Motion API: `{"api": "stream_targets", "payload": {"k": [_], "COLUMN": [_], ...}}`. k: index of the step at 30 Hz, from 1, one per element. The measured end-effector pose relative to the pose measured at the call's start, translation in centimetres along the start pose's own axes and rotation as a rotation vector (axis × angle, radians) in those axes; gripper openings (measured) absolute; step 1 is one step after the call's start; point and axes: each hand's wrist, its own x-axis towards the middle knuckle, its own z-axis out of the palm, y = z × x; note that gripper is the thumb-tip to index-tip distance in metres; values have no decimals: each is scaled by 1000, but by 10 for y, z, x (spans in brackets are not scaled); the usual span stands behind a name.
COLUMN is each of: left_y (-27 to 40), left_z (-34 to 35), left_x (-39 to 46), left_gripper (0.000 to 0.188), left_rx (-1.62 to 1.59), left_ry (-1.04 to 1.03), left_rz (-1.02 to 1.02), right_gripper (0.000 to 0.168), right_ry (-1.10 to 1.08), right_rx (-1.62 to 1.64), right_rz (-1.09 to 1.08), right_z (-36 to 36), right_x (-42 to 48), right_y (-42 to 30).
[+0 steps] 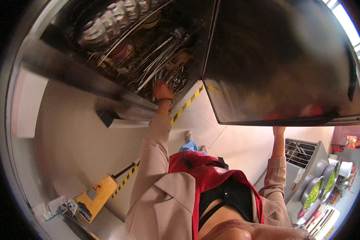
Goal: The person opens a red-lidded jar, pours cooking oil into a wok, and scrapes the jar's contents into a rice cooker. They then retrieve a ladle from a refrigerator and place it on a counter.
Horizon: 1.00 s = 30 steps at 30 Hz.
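An opened metal cabinet (195, 63) stands before me, dim inside. My left hand (163, 90) reaches into it, at the near ends of several thin rods or wires (157, 64) on a rack. Blur and shadow hide whether its fingers hold any of them. The cabinet's dark, shiny door (276, 66) is swung out to the right. My right hand (279, 130) is at the door's lower edge, its fingers hidden behind the panel. Deeper in the cabinet are a stack of shiny metal pieces (111, 22) and a reddish-pink item (122, 51), both blurred.
Yellow-black tape (187, 103) runs along the tiled floor (204, 118) by the cabinet. A yellow object with a black handle (97, 195) is at lower left. On the right, metal bowls of chopped green food (313, 193) stand on a counter, near a wire rack (300, 152).
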Motion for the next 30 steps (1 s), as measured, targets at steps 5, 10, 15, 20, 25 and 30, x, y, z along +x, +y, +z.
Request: {"api": "stream_targets", "payload": {"k": [5, 10, 15, 20, 25, 30], "left_y": [-31, -67, -67, -59, 15, 40], "left_z": [58, 88, 75, 50, 37, 44], "left_x": [52, 73, 90, 65, 18, -4], "left_gripper": [42, 31, 20, 20, 24, 31], "left_rx": [354, 429, 552, 682, 406, -245], "left_ry": [-9, -35, -134, 117, -418, -436], "left_rz": [-245, -396, -361, -34, -65, 118], "right_gripper": [39, 38, 38, 37, 37, 37], "right_ry": [-59, -52, -38, -41, -55, -68], "right_rx": [36, 59, 68, 66, 74, 81], "right_rz": [30, 41, 44, 45, 41, 20], "right_z": [-18, -25, -31, -34, -32, -25], "right_x": [12, 23, 30, 32, 35, 36], "right_y": [-4, -4, -2, 1, 3, 0]}}
